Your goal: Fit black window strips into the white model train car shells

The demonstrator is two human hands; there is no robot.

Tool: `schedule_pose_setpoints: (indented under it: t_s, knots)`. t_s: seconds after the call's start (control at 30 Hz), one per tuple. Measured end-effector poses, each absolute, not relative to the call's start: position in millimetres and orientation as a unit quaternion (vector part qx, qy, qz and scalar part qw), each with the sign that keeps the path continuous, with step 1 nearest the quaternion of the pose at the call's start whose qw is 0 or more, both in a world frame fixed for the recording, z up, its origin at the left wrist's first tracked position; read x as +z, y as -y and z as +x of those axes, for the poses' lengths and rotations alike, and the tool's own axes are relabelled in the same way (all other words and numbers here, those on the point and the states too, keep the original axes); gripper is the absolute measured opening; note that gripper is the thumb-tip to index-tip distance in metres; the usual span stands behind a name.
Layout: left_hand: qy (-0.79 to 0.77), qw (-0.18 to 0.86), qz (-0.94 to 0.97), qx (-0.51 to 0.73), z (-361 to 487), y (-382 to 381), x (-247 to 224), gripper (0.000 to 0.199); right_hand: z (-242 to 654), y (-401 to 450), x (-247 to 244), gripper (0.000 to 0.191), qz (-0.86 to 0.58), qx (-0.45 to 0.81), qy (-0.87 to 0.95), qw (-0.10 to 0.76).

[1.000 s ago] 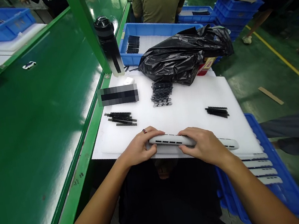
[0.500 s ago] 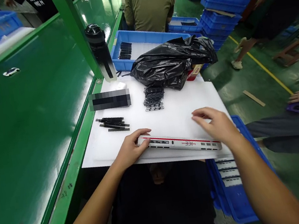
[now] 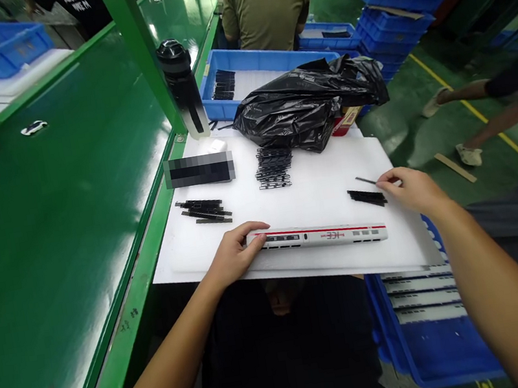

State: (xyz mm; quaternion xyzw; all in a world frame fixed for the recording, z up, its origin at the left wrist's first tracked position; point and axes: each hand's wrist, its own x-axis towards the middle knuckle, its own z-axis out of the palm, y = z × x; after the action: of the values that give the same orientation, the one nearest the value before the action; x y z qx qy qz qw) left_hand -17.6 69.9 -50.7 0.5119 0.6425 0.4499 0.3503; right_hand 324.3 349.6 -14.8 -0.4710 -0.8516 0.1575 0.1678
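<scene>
The train shell (image 3: 325, 236) lies at the white board's (image 3: 328, 193) near edge, left hand (image 3: 236, 253) clamped on its left end, right hand (image 3: 408, 190) pinching a strip (image 3: 366, 181), beside a green surface (image 3: 83, 202), blue bins (image 3: 399, 8) stacked on the floor (image 3: 496, 110) beyond.

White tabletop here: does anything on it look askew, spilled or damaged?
No spill or damage shows. The loose pile of thin black strips on the left lies untidily, ends uneven, and a crumpled black plastic bag sprawls at the far side, hiding part of the blue plastic bin.
</scene>
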Motion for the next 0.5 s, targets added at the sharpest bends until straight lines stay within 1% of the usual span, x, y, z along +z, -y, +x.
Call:
schedule_pose_setpoints:
  t_s: [0.13,0.2,0.27,0.33,0.4,0.5]
  knots:
    - [-0.636,0.368,0.503,0.456,-18.1,-72.3,-49.1,0.035,288.1,-304.6,-6.2,0.014,-0.433,0.169,0.854,0.235]
    - [-0.634,0.378,0.497,0.457,-18.3,-73.5,-48.7,0.036,260.8,-266.0,-4.1,0.010,-0.372,0.205,0.874,0.237]
    - [-0.632,0.387,0.490,0.458,-18.5,-74.2,-48.9,0.036,233.9,-227.6,-3.2,0.005,-0.267,0.259,0.897,0.238]
    - [-0.629,0.393,0.486,0.462,-18.5,-74.2,-49.3,0.037,212.3,-199.0,-3.9,0.005,-0.188,0.279,0.910,0.241]
    - [-0.625,0.396,0.487,0.464,-18.5,-73.8,-49.8,0.037,198.1,-183.9,-6.1,0.008,-0.151,0.275,0.919,0.238]
    - [-0.625,0.397,0.491,0.459,-18.5,-72.9,-50.9,0.038,188.3,-178.9,-10.4,0.009,-0.150,0.263,0.924,0.234]
